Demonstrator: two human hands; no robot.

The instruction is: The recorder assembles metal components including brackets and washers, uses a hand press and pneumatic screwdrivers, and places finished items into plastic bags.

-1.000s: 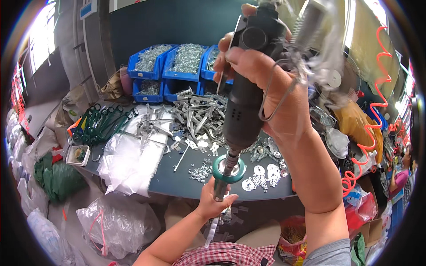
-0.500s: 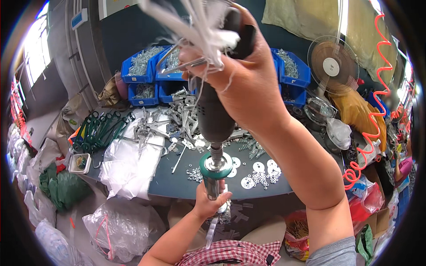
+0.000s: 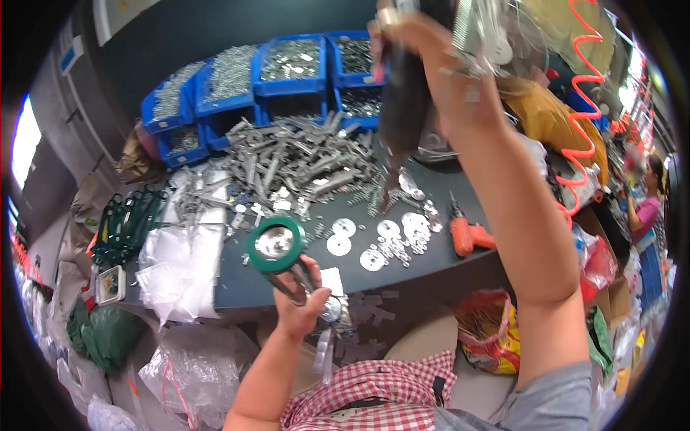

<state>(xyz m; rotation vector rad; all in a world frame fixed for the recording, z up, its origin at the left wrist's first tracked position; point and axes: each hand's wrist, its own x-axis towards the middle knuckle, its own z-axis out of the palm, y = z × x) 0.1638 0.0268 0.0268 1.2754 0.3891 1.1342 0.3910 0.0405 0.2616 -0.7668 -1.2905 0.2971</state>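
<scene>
In my left hand (image 3: 303,305) is a shiny metal tube topped by a green ring (image 3: 276,244), its open end facing up; the fingers wrap round it. A flat, clear or metallic strip (image 3: 325,352) hangs below that hand. My right hand (image 3: 456,82), blurred, is raised at the upper right. It grips a dark power screwdriver (image 3: 402,108), whose bit (image 3: 389,183) points down over the table, apart from the tube. White discs (image 3: 339,244) and small nuts (image 3: 394,251) lie on the table to the right of the tube.
Blue bins (image 3: 289,68) of small metal parts line the back, behind a heap of metal pieces (image 3: 302,161). White plastic bags (image 3: 180,269) and green-handled parts (image 3: 129,223) lie left. An orange drill (image 3: 463,230) rests right, near a coiled red hose (image 3: 586,115).
The screwdriver has come up out of the green-ringed tube and moved right with my right hand. My left hand has carried the tube leftward. The view has shifted too.
</scene>
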